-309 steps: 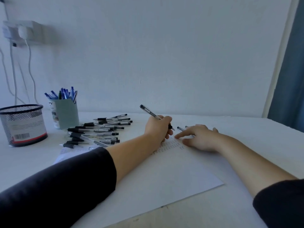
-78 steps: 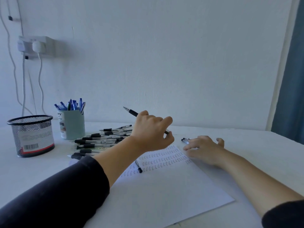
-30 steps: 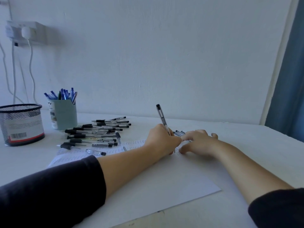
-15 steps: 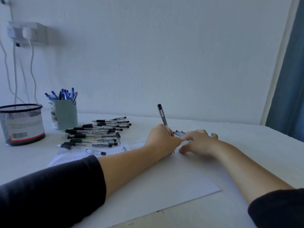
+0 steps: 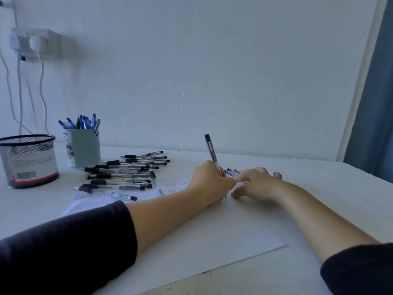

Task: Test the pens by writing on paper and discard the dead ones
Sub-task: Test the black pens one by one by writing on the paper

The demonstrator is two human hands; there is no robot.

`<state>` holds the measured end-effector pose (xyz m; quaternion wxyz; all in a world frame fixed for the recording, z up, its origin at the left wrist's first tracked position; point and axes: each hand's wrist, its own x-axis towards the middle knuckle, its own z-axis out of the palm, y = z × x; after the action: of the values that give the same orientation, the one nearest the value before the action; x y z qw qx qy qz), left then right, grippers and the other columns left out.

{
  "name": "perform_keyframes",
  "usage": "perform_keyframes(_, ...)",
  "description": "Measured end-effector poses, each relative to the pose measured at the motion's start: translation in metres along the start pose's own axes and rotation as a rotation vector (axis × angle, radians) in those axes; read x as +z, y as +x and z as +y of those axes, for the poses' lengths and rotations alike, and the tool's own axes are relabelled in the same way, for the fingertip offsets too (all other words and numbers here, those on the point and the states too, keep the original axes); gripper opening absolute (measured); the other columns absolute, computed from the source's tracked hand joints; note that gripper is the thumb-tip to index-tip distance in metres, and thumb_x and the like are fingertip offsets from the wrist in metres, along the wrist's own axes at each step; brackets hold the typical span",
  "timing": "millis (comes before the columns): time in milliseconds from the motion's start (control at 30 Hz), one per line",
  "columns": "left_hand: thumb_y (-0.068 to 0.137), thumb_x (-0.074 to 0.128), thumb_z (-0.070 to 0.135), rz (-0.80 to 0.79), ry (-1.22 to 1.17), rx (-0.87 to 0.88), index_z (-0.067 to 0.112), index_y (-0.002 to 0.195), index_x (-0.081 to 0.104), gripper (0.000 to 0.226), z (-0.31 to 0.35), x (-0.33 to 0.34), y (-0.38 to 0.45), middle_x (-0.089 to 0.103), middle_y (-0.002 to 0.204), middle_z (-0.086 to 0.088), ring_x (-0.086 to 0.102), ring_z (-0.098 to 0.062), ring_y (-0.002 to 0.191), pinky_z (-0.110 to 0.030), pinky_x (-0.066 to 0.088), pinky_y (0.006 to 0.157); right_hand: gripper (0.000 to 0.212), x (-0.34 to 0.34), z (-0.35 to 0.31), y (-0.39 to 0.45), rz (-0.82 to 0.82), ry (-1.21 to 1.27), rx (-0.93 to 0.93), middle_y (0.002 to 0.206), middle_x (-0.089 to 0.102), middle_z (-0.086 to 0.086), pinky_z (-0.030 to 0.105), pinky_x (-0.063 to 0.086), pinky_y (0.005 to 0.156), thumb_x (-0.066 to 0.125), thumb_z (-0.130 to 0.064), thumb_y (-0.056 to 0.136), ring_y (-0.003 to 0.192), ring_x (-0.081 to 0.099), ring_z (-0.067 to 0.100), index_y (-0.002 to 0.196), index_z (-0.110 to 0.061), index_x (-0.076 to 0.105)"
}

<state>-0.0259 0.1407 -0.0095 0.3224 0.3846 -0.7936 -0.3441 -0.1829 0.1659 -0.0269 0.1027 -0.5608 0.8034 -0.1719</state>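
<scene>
Head view: left hand (image 5: 209, 184), pen (image 5: 211, 153) seemingly unmoved.

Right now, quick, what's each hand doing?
Left hand: closed around a pen, tip down on the paper.
Right hand: open, fingers resting flat on the paper.

One head-worn wide-angle view looks forward and down, close over the table (image 5: 319, 173), facing the wall (image 5: 212, 71).

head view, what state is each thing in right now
left hand: grips black-and-clear pen, tilted, tip down at the sheet
right hand: flat, pressing white paper sheet
white paper sheet: lying flat, partly written
pile of black-capped pens: lying loose
black mesh bin: upright
teal cup: upright, holding blue pens
</scene>
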Motion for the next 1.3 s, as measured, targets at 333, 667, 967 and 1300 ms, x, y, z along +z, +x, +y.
perform_keyframes(333, 0.076, 0.054, 0.01, -0.003, 0.021, 0.003, 0.009, 0.064, 0.058, 0.012, 0.002, 0.0, -0.001, 0.054, 0.048, -0.003, 0.038, -0.006, 0.031, -0.009, 0.028, 0.033, 0.055, 0.0, -0.002, -0.001, -0.002, -0.01, 0.005, 0.135, 0.043, -0.003, 0.049, -0.005, 0.108, 0.048, -0.065, 0.033, 0.141, 0.01, 0.027, 0.087, -0.061, 0.061)
perform_keyframes(667, 0.076, 0.056, 0.011, -0.002, 0.035, 0.015, 0.011, 0.062, 0.056, 0.014, 0.002, 0.0, -0.002, 0.053, 0.048, -0.001, 0.039, -0.01, 0.037, -0.009, 0.028, 0.034, 0.051, 0.0, -0.003, -0.004, -0.011, -0.011, -0.001, 0.133, 0.044, -0.001, 0.049, -0.004, 0.107, 0.048, -0.063, 0.036, 0.139, 0.012, 0.026, 0.086, -0.062, 0.06)
perform_keyframes(967, 0.077, 0.056, 0.013, -0.013, 0.032, 0.029, 0.01, 0.061, 0.055, 0.016, 0.004, 0.0, -0.004, 0.051, 0.046, -0.001, 0.035, -0.004, 0.027, -0.009, 0.027, 0.032, 0.036, -0.006, -0.01, -0.014, -0.016, -0.013, -0.026, 0.132, 0.047, -0.002, 0.05, -0.004, 0.107, 0.047, -0.058, 0.038, 0.138, 0.013, 0.018, 0.071, -0.065, 0.058)
perform_keyframes(1300, 0.077, 0.059, 0.016, -0.005, 0.019, 0.034, 0.009, 0.072, 0.06, 0.009, 0.002, 0.002, -0.003, 0.053, 0.051, 0.0, 0.039, -0.004, 0.033, -0.01, 0.03, 0.033, 0.029, -0.007, -0.012, -0.016, -0.021, 0.004, -0.037, 0.135, 0.046, -0.003, 0.051, -0.007, 0.107, 0.051, -0.053, 0.049, 0.139, 0.011, 0.016, 0.075, -0.062, 0.06)
